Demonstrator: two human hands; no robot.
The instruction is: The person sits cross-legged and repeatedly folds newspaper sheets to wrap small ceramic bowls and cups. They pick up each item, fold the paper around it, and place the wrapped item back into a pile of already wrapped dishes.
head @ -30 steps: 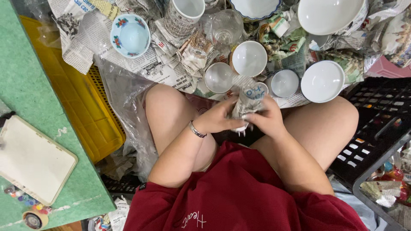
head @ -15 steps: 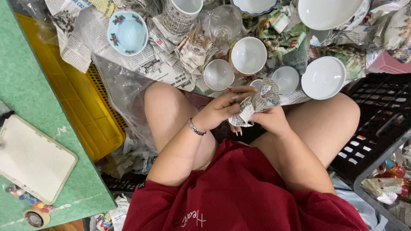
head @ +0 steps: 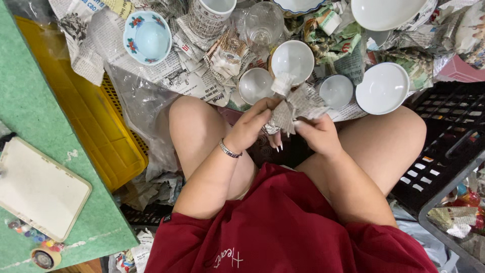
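Observation:
Both my hands hold one bundle of crumpled newspaper [head: 295, 103] above my knees. My left hand [head: 255, 126] grips its left side, and my right hand [head: 318, 134] grips its right side. What is inside the wrapping is hidden. Just beyond the bundle stand a white cup [head: 293, 59], a small white cup [head: 255, 85] and another small white cup [head: 337, 91]. A white bowl [head: 382, 88] lies to their right.
Loose newspaper [head: 187, 76] covers the floor ahead, with a blue flowered bowl [head: 147, 38], a clear glass [head: 262, 23], a patterned mug [head: 209, 15] and a large white bowl [head: 386, 12]. A yellow crate [head: 101, 131] and green table [head: 35, 126] stand left. A black crate [head: 444, 136] lies right.
The newspaper has been folded over the small painted cup, which no longer shows. Both hands shifted slightly while twisting the wrapping.

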